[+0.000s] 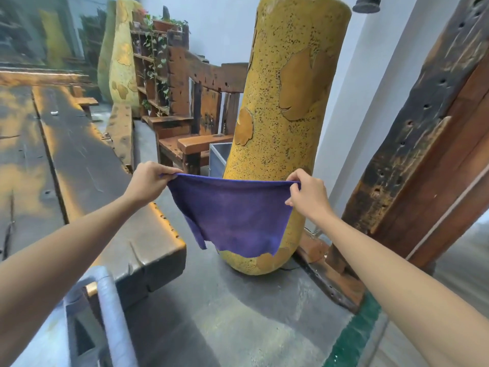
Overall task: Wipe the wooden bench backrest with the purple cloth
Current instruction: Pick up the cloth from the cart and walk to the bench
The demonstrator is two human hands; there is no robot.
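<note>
I hold the purple cloth (232, 215) spread out in front of me, hanging down from its top edge. My left hand (149, 181) pinches its upper left corner and my right hand (309, 194) pinches its upper right corner. The wooden bench (190, 144) stands farther back, behind the cloth. Its dark, weathered backrest (211, 75) rises above the seat, and the big yellow vase hides its right end. Neither hand touches the bench.
A tall speckled yellow vase (288, 107) stands on the floor right behind the cloth. A long dark wooden table (87, 165) runs along the left. A thick wooden post (423, 144) leans at the right. A grey metal box (218, 157) sits by the bench, and a grey frame (105, 308) stands at lower left.
</note>
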